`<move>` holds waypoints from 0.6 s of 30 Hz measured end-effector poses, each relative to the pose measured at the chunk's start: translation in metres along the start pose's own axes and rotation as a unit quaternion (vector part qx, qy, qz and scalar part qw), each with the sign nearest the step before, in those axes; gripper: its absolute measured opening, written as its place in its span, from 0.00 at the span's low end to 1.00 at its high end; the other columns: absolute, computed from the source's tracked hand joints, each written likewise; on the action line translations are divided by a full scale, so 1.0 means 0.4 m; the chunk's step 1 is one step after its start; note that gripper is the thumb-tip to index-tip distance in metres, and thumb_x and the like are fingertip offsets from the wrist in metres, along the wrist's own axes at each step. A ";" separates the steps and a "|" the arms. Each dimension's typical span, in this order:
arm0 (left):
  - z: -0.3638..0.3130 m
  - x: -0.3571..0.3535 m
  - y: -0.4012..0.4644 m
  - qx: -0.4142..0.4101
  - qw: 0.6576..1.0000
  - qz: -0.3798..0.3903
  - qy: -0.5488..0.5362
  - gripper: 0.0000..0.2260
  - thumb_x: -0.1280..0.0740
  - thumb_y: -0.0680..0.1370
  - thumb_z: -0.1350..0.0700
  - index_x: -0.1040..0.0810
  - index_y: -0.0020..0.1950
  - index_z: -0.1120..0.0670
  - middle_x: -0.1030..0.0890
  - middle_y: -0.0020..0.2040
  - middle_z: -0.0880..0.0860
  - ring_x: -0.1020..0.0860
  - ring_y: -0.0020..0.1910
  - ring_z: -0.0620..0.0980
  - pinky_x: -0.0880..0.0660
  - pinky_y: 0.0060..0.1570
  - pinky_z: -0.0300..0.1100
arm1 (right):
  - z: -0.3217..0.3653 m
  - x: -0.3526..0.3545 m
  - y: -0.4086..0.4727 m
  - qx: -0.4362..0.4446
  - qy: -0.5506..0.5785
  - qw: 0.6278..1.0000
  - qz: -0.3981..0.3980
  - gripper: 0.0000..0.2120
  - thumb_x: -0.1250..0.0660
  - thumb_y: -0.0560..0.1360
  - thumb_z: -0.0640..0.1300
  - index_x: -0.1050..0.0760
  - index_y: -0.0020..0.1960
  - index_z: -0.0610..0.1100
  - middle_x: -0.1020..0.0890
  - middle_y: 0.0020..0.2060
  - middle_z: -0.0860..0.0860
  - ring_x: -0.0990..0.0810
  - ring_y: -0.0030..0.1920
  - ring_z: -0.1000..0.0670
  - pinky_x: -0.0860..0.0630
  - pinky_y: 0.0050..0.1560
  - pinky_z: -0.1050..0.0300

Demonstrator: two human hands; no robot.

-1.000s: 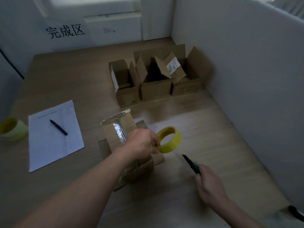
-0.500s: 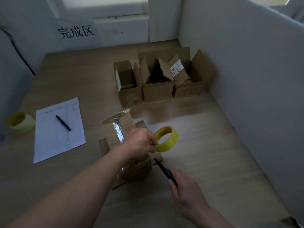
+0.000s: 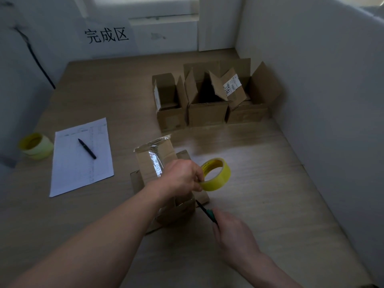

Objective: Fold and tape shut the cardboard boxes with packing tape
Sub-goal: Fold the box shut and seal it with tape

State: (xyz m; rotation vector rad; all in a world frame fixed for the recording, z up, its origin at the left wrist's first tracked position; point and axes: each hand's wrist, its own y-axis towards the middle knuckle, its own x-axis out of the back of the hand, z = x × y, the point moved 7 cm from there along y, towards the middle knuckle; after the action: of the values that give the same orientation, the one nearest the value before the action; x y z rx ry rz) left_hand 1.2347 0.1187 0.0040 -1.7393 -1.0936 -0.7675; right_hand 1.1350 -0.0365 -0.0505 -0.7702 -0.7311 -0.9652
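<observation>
Wooden table: small cardboard box at centre, flap w/ clear tape standing up. L hand over box pinches yellow tape roll. R hand grips green-handled cutter, blade tip touching box's right edge.

Head view, person's own body only. Two forearms enter from the bottom edge. Left hand and right hand are both bare: no gloves. No sleeve shows on either forearm up to the frame edge (any cuff would lie outside the view). No watch, ring, band or marking on the wrists or fingers that show. Left forearm is long in frame, running from the lower left corner; right forearm is shorter, from the lower right. Lighting is dim, so fine detail is unclear.
</observation>
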 end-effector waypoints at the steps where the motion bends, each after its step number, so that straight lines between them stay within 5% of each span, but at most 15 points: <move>1: 0.000 0.000 0.000 -0.001 1.000 -0.001 0.000 0.12 0.23 0.68 0.46 0.17 0.50 0.42 0.17 0.47 0.42 0.20 0.49 0.44 0.23 0.49 0.43 | -0.012 -0.011 0.005 -0.009 -0.018 1.000 0.013 0.10 0.42 0.80 0.49 0.29 0.60 0.50 0.21 0.55 0.50 0.22 0.55 0.43 0.27 0.49 0.49; 6: 0.005 -0.003 0.003 0.000 1.000 -0.003 -0.006 0.12 0.23 0.68 0.46 0.17 0.50 0.42 0.17 0.47 0.41 0.20 0.49 0.44 0.23 0.50 0.43 | -0.174 0.004 0.002 -0.107 -0.119 0.987 0.011 0.13 0.46 0.81 0.52 0.31 0.64 0.53 0.25 0.58 0.50 0.21 0.56 0.44 0.24 0.50 0.51; 11: 0.006 -0.006 0.008 -0.006 1.000 -0.010 0.004 0.13 0.23 0.68 0.46 0.17 0.51 0.42 0.17 0.46 0.41 0.20 0.49 0.44 0.26 0.47 0.40 | -0.266 0.047 0.012 -0.117 -0.201 0.971 0.047 0.21 0.38 0.76 0.57 0.31 0.67 0.54 0.28 0.62 0.51 0.29 0.63 0.47 0.28 0.58 0.55; 14: 0.007 -0.008 0.008 -0.008 1.000 -0.014 0.005 0.12 0.23 0.68 0.46 0.17 0.50 0.42 0.17 0.46 0.41 0.20 0.49 0.44 0.24 0.47 0.42 | -0.161 0.151 0.056 -0.017 -0.126 0.985 -0.120 0.32 0.27 0.68 0.57 0.28 0.69 0.45 0.27 0.66 0.43 0.29 0.67 0.40 0.30 0.63 0.46; 16: 0.004 -0.007 0.009 -0.009 1.000 -0.018 0.012 0.12 0.23 0.68 0.45 0.17 0.50 0.41 0.17 0.45 0.40 0.21 0.48 0.43 0.24 0.46 0.42 | -0.035 0.216 0.078 0.121 -0.090 0.962 -0.226 0.33 0.28 0.67 0.57 0.28 0.69 0.44 0.26 0.66 0.44 0.29 0.67 0.43 0.31 0.64 0.45; 18: 0.000 -0.008 0.011 -0.018 0.999 -0.023 0.023 0.12 0.24 0.68 0.45 0.17 0.50 0.41 0.18 0.43 0.40 0.21 0.47 0.44 0.26 0.44 0.41 | 0.071 0.227 0.108 0.205 -0.127 0.948 -0.206 0.30 0.33 0.70 0.59 0.31 0.69 0.49 0.24 0.63 0.51 0.29 0.66 0.49 0.32 0.65 0.46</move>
State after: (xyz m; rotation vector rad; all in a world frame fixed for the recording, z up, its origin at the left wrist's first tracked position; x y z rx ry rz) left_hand 1.2372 0.1167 -0.0003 -1.7225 -1.0994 -0.8563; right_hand 1.2035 -0.0366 0.0283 -0.3793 -1.3098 -1.0457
